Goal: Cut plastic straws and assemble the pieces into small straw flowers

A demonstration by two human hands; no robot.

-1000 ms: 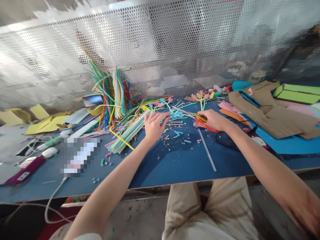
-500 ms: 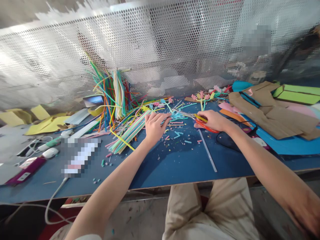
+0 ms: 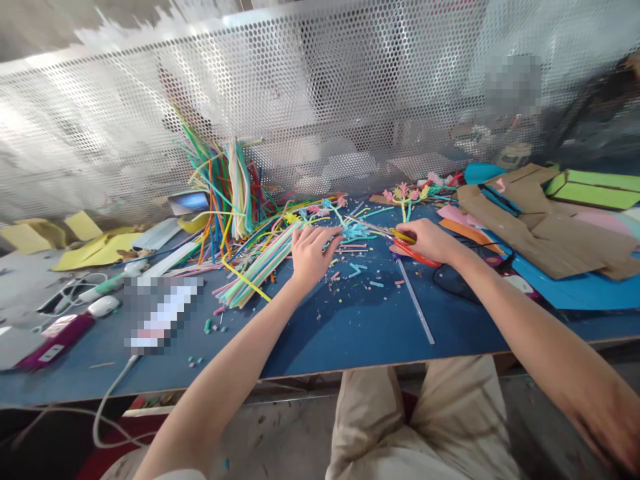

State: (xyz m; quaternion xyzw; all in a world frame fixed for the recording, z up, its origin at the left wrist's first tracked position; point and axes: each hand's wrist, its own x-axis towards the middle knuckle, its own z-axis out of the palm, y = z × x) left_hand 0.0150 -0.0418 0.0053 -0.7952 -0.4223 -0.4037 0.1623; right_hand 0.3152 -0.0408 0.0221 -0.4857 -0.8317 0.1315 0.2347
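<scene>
Scissor blades have parted again since half a second ago, when I saw them nearly together; both hands remain almost where they were. Through the head camera I observe the right hand point(image 3: 425, 241), its fingers clamped on the orange handles of the scissors point(image 3: 419, 251), blades directed leftward. Just beyond the left hand's fingertips, between the two hands, lies the light-blue leafy chenille piece point(image 3: 356, 231), close to the blades. The left hand point(image 3: 311, 255) is palm down, its fingers together and bent; its fingertips meet the near end of that piece in my view, though I cannot tell whether they pinch it. Left of this hand, a bundle of pastel chenille stems point(image 3: 257, 270) lies aslant on the blue tabletop point(image 3: 345, 333). Small blue offcuts point(image 3: 357, 270) are scattered nearer the wearer, and a clear rod point(image 3: 416, 303) extends from below the scissors towards the table edge. Behind the right hand I note a sprig with pink and yellow flowers point(image 3: 403, 193), near the perforated metal screen point(image 3: 280, 100).
</scene>
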